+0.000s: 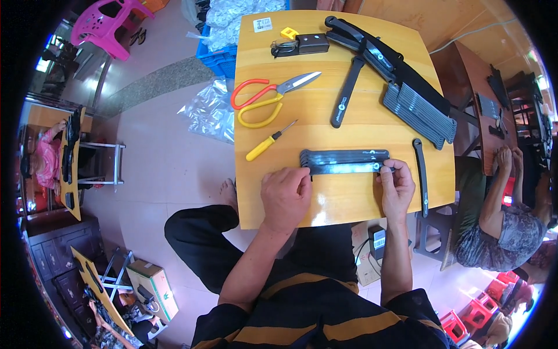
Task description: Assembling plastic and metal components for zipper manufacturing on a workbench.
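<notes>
A neat row of black straps (346,161), flat and narrow with a loop at one end, lies crosswise near the table's front edge. My left hand (285,196) is closed, fingers curled at the looped left end; its fingertips are partly hidden. At the other end, the thumb and fingers of my right hand (397,187) pinch the nearest strap. One loose strap (422,177) lies right of my right hand, and another strap (347,93) points toward the row from farther back. A fanned pile of straps (419,115) rests at the right rear.
Red-and-yellow-handled scissors (269,99) and a yellow screwdriver (271,141) lie along the wooden table's (343,209) left side. A black box with a cable (313,43) sits at the back. A blue crate (220,61) of clear bags stands beyond the left edge. Another person (500,227) sits at the right.
</notes>
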The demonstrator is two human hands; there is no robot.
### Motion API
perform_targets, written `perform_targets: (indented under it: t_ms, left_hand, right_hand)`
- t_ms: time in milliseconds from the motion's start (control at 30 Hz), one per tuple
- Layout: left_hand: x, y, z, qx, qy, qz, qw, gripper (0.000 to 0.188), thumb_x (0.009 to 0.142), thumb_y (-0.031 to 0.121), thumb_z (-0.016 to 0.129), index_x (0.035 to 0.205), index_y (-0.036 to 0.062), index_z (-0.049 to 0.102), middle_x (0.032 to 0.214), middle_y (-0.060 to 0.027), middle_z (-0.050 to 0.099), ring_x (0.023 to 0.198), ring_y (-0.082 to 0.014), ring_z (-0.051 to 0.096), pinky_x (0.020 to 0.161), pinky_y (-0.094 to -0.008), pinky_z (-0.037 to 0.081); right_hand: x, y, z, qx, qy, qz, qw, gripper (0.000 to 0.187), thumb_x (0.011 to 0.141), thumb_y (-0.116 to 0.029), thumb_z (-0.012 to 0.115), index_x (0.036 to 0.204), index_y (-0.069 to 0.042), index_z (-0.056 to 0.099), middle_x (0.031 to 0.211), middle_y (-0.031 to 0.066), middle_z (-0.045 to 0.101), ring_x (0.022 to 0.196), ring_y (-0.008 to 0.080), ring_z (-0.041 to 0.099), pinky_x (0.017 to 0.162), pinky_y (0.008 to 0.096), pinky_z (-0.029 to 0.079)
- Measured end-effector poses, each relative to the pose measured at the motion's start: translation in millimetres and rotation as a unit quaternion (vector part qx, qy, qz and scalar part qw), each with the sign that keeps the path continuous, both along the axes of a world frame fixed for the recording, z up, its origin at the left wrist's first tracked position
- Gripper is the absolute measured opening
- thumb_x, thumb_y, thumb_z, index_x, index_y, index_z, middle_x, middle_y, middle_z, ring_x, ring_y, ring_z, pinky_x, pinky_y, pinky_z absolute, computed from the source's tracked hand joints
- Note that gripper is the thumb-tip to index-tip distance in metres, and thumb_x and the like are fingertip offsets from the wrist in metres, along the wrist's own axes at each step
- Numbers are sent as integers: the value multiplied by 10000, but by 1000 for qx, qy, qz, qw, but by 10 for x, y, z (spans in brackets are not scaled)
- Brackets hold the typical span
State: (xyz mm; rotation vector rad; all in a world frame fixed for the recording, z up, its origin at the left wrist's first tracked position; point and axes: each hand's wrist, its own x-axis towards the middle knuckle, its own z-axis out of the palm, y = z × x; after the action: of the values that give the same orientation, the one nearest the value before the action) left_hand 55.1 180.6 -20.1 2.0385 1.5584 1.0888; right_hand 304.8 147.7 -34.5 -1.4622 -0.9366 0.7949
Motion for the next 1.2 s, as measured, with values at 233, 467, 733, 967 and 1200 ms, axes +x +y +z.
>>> perform_targets:
  t_ms: [233, 467, 733, 967, 1200]
  left_hand:
    - [9, 12, 0, -9, -7, -2, 1000, 118, 809, 38, 741, 908, 92, 703, 795, -78, 693, 746, -306, 675, 716, -437, 480]
    - [6, 14, 48, -32, -3, 0, 999, 109, 815, 43, 743, 908, 87, 709, 801, -85, 696, 745, -319, 673, 722, -444, 483]
    - [2, 8, 43, -21, 16, -4, 1000, 114, 819, 45, 745, 916, 89, 706, 818, -85, 701, 756, -305, 678, 731, -438, 480]
    - [9, 16, 45, -17, 22, -5, 1000, 109, 817, 43, 748, 907, 87, 705, 810, -80, 696, 747, -299, 676, 727, -433, 479]
    - [4, 16, 25, -22, 11, -6, 1000, 111, 820, 42, 749, 916, 85, 712, 796, -80, 687, 744, -297, 674, 728, -431, 480]
  right_hand:
    - [29, -22, 5, -23, -18, 16, 999, 101, 1029, -23, 654, 1130, -19, 657, 912, -18, 663, 782, 42, 592, 710, 193, 481]
    - [2, 9, 112, -39, -78, -2, 996, 76, 990, -27, 701, 1062, -10, 686, 779, -34, 643, 686, 32, 578, 626, 197, 471]
    - [11, 37, 194, -57, -192, -7, 980, 69, 948, -21, 728, 1008, -5, 700, 773, 26, 664, 639, 58, 587, 581, 229, 474]
    - [-7, 63, 200, -68, -241, -16, 968, 114, 928, -53, 747, 1013, 2, 695, 798, 98, 685, 639, 126, 650, 601, 273, 518]
    - [-22, 75, 199, -60, -255, -19, 965, 100, 938, -34, 730, 1015, 9, 682, 775, 64, 672, 640, 107, 614, 605, 257, 498]
